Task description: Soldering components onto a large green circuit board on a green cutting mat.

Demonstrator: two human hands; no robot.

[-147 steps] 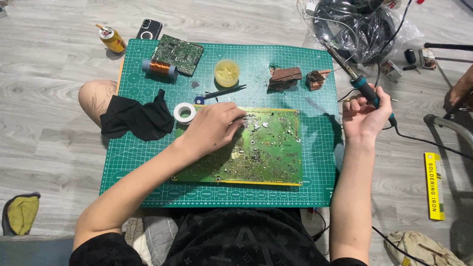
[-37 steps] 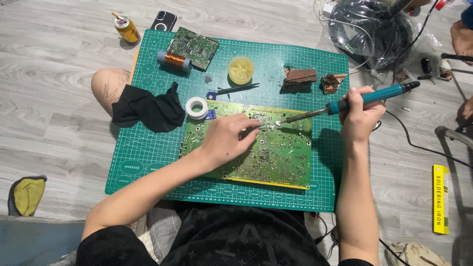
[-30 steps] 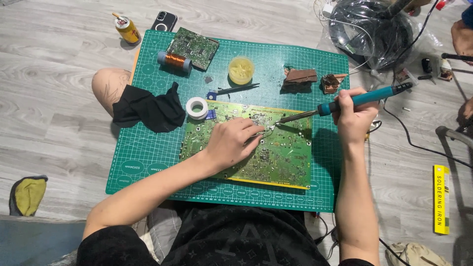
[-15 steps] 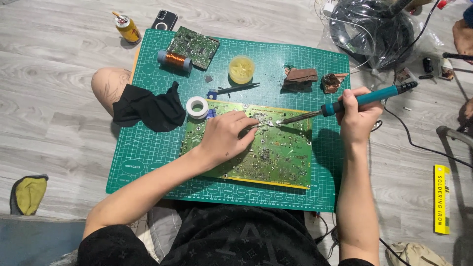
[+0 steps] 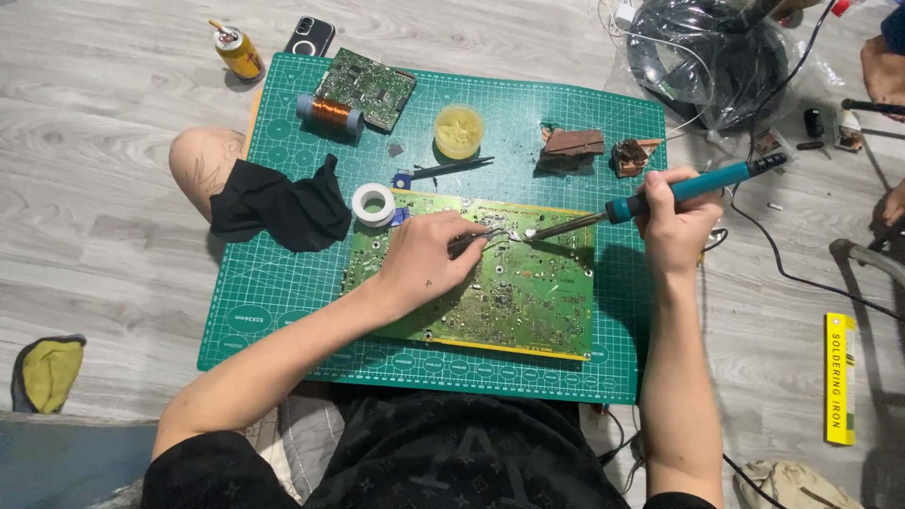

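We see our left hand (image 5: 419, 264) resting on the one large circuit board (image 5: 528, 302), pinching one pair of tweezers (image 5: 476, 238) whose tips point right. They meet the tip of the one soldering iron (image 5: 650, 200), gripped in our right hand (image 5: 677, 221), its long axis running left-near to right-far. Both hands are equally near the joint at the board's far edge. A second, smaller board (image 5: 366, 88) lies far left on the green mat (image 5: 283, 302).

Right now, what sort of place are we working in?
Likely a makeshift electronics repair spot on a home floor: a green cutting mat on grey planks, a circuit board on it, a soldering iron in the right hand.
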